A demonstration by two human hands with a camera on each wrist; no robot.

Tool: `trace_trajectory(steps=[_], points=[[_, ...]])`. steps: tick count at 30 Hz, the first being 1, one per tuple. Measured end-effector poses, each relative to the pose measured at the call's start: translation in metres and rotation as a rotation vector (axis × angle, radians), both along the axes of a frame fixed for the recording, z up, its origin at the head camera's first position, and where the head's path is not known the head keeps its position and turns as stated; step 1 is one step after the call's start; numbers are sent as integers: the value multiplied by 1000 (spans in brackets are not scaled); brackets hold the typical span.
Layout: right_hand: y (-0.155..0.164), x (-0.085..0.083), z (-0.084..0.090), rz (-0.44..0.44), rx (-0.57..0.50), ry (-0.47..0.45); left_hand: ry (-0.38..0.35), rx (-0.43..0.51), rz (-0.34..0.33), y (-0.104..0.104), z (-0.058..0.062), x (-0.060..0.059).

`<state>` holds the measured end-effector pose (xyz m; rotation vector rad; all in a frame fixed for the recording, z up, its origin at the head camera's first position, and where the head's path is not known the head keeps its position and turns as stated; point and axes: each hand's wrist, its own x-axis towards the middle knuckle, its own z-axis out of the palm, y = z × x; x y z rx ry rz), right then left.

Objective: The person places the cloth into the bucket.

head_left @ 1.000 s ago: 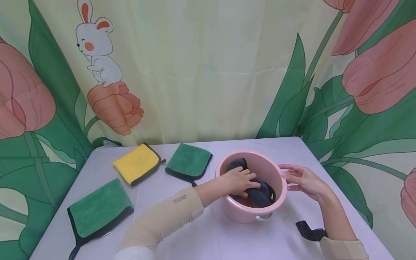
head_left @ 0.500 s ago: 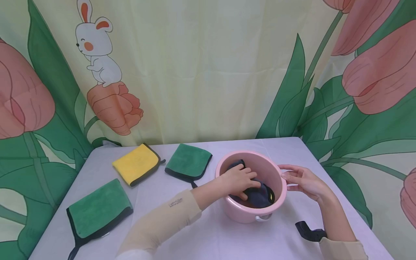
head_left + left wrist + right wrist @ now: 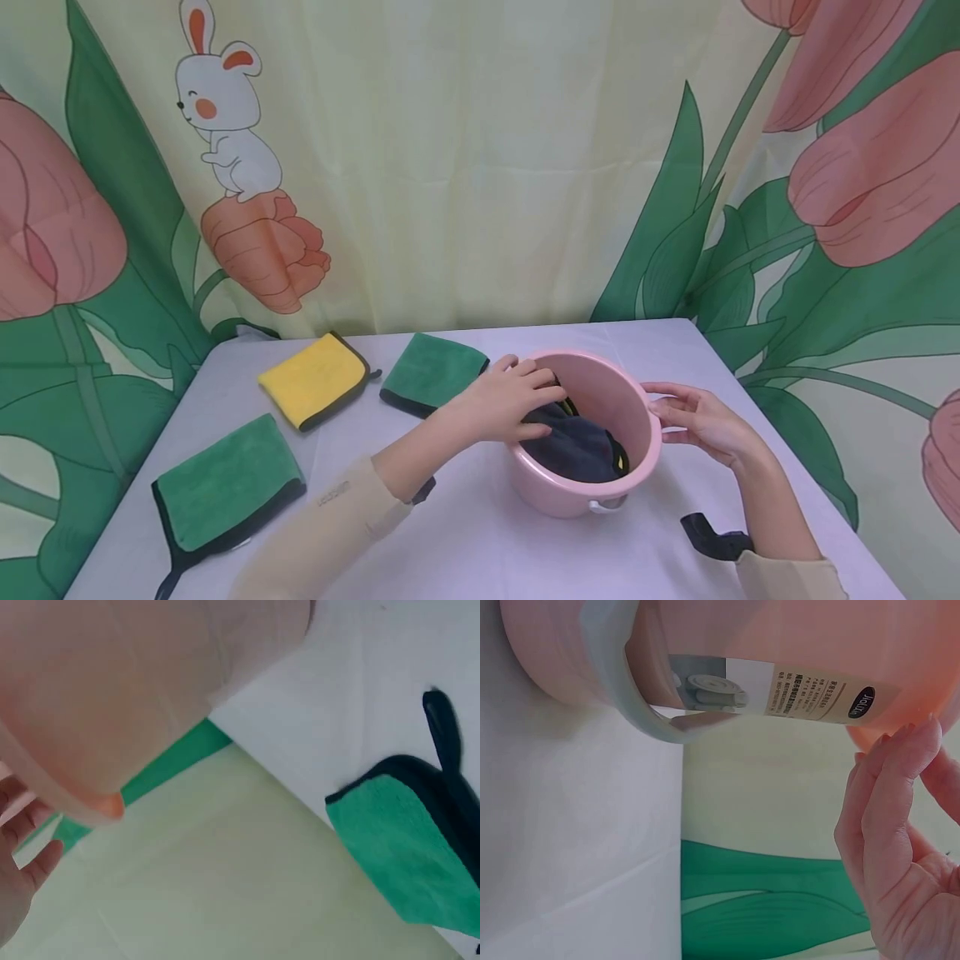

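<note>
My left hand has pulled back from deep inside the pink basin to its left rim, dragging the dark cloth up with it. The cloth now lies bunched higher and further left, covering the orange below.

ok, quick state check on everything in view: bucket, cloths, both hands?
pink bucket: upright on the table, dark cloth inside
dark cloth: bunched in the bucket, partly at the rim
left hand: gripping the dark cloth
right hand: fingers straight, touching the bucket's rim
yellow cloth: folded flat
two green cloths: folded flat
</note>
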<state>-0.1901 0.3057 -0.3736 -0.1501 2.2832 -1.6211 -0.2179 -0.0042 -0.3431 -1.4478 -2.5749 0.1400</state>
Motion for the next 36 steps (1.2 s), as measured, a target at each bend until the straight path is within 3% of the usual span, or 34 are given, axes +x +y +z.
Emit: trace_trajectory(steps=[7,12,17,30,36], points=[[0,0,0,2,0,-5,85,156,86,-46,-2,8],[-1,0,1,6,-8,-5,92,219,187,-80,-10,19],[-1,0,1,-2,-16,-9,96,265,282,-114,-23,32],[1,1,0,-8,-15,-14,43,315,641,-206,-56,66],[-1,0,0,3,-19,-5,44,342,707,-246,-78,83]])
